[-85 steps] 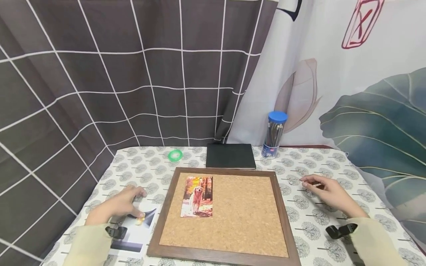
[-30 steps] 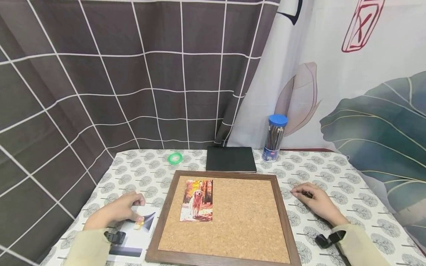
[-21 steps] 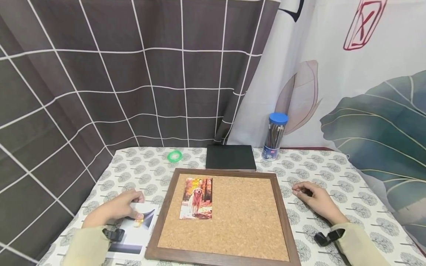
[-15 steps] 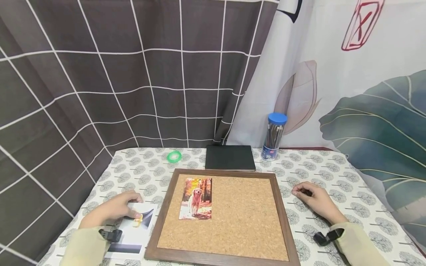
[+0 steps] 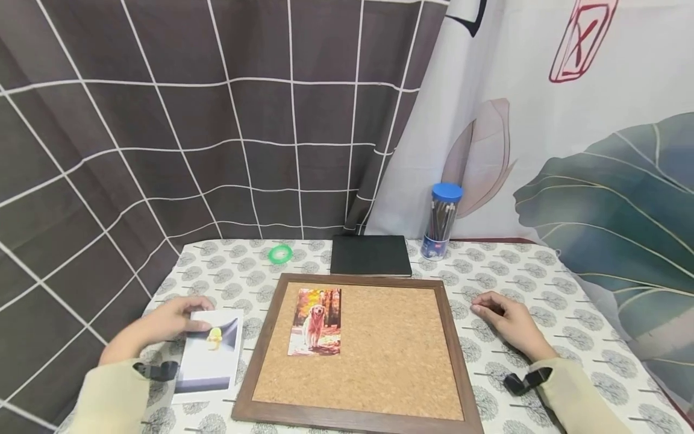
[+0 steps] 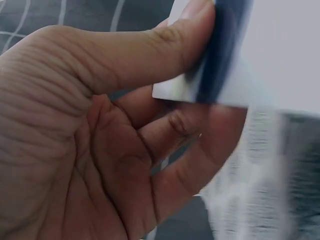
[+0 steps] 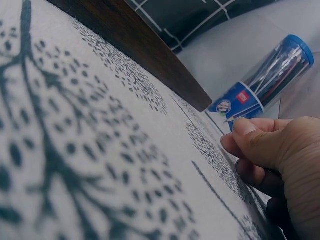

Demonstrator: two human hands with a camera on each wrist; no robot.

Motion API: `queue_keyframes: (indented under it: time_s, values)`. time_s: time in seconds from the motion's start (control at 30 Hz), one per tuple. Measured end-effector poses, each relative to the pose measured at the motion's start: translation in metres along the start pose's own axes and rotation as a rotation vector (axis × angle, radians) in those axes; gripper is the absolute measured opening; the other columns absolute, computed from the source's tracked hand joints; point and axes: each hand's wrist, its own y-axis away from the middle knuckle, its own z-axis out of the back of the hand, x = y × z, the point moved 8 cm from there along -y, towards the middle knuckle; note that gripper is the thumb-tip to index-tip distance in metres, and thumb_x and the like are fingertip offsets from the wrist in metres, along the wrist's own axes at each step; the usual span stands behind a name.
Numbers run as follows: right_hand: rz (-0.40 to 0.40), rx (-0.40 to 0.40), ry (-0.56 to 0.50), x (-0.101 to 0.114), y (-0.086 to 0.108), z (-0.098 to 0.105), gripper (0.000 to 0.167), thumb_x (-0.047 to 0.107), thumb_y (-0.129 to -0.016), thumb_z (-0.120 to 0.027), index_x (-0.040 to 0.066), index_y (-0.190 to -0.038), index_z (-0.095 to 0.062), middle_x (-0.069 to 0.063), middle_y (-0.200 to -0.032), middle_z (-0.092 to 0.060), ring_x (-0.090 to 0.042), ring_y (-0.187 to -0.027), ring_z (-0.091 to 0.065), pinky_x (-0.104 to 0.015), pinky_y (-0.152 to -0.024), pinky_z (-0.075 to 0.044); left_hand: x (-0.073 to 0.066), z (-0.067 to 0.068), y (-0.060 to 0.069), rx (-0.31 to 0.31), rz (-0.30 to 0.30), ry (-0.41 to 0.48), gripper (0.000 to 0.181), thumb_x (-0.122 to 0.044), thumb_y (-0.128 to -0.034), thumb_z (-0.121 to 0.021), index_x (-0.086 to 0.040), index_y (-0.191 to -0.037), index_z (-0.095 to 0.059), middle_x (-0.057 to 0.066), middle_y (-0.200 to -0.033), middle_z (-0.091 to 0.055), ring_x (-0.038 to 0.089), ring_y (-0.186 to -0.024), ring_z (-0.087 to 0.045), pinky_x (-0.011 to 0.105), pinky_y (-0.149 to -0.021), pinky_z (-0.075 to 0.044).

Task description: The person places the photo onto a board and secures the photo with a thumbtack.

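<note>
My left hand (image 5: 170, 322) pinches the upper left corner of a photo print (image 5: 203, 374) with a small yellow figure on it. In the left wrist view, the thumb lies on the print (image 6: 280, 55), with fingers behind it. A framed cork board (image 5: 401, 349) lies to the right of this hand. A photo of a golden dog (image 5: 314, 325) sits on the board's upper left. Beyond the board's right edge, my right hand (image 5: 509, 322) is low over the cloth. Its thumb and forefinger tips meet in the right wrist view; whether something tiny is between them cannot be seen.
Behind the board lies a black notebook (image 5: 371, 256). A green tape roll (image 5: 280, 254) is at the back left. A blue-lidded tube of pencils (image 5: 441, 220) stands at the back right. The tree-patterned cloth (image 5: 553, 289) covers the table up to the curtains.
My left hand has lifted the photo print off the cloth and drawn it left. Earlier, a tiny clear object lay by my right fingertips; it no longer shows. The right hand has shifted slightly.
</note>
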Motion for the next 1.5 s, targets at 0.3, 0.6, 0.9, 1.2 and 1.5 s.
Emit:
queue_keyframes:
  time_s: [0.3, 0.6, 0.9, 1.2, 1.5]
  values:
    - [0.044, -0.024, 0.012, 0.001, -0.002, 0.003, 0.006, 0.023, -0.098, -0.068, 0.021, -0.101, -0.073, 0.005, -0.094, -0.072, -0.004, -0.078, -0.061, -0.024, -0.068, -0.048, -0.051, 0.042, -0.024, -0.162, -0.03, 0.048, 0.039, -0.019, -0.091, -0.075, 0.003, -0.12, -0.061, 0.009, -0.075, -0.064, 0.021, -0.056, -0.061, 0.038, -0.055, -0.056]
    - [0.057, 0.004, 0.004, 0.001, 0.002, -0.003, 0.007, 0.027, -0.097, -0.07, 0.025, -0.101, -0.075, 0.007, -0.099, -0.073, -0.005, -0.085, -0.064, -0.026, -0.072, -0.051, -0.113, -0.022, -0.092, -0.047, -0.187, 0.121, 0.035, -0.022, -0.0942, -0.072, -0.005, -0.124, -0.063, 0.009, -0.086, -0.067, 0.031, -0.066, -0.068, 0.043, -0.066, -0.058]
    - [0.054, 0.007, 0.004, 0.002, 0.001, -0.004, 0.008, 0.026, -0.096, -0.071, 0.026, -0.102, -0.076, 0.007, -0.102, -0.072, -0.008, -0.092, -0.065, -0.029, -0.078, -0.053, -0.186, -0.101, -0.147, 0.054, -0.31, 0.057, 0.026, -0.026, -0.096, -0.07, -0.018, -0.119, -0.065, 0.004, -0.081, -0.063, 0.031, -0.069, -0.063, 0.04, -0.065, -0.054]
    - [0.087, 0.002, -0.007, 0.003, 0.001, -0.001, 0.005, 0.026, -0.095, -0.072, 0.027, -0.1, -0.074, 0.009, -0.098, -0.072, -0.004, -0.083, -0.063, -0.026, -0.07, -0.051, -0.188, -0.153, -0.168, 0.041, -0.201, 0.105, 0.026, -0.023, -0.0956, -0.071, -0.013, -0.118, -0.064, 0.003, -0.06, -0.062, 0.023, -0.043, -0.06, 0.033, -0.041, -0.049]
    - [0.113, -0.016, 0.015, 0.006, 0.001, -0.001, 0.006, 0.025, -0.092, -0.075, 0.03, -0.097, -0.075, 0.012, -0.096, -0.071, -0.004, -0.084, -0.063, -0.027, -0.073, -0.05, -0.171, -0.164, -0.176, -0.051, -0.141, 0.032, 0.025, -0.017, -0.0973, -0.067, -0.005, -0.119, -0.063, 0.002, -0.064, -0.06, 0.011, -0.04, -0.056, 0.025, -0.04, -0.046]
